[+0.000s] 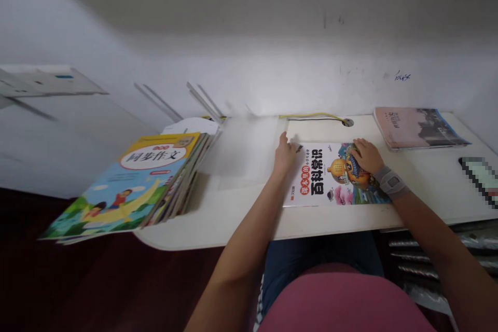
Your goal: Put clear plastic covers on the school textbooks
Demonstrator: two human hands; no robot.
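A children's book with a white cover and colourful pictures [315, 181] lies on the white desk in front of me. My right hand [365, 154] rests on its far right part, fingers spread over the printed cover. A translucent plastic sheet [245, 150] extends to the left of the book. My left hand [286, 154] is at the book's far left corner, its fingers bent around the right edge of the sheet. The exact grip of the thumb is partly hidden.
A stack of books [155, 181] sits at the desk's left end, overhanging the edge. Behind it is a white device with antennas [190, 125]. A pinkish book [416, 127] lies far right, near a phone-like object [482, 176]. A yellow cable [315, 114] enters a desk hole.
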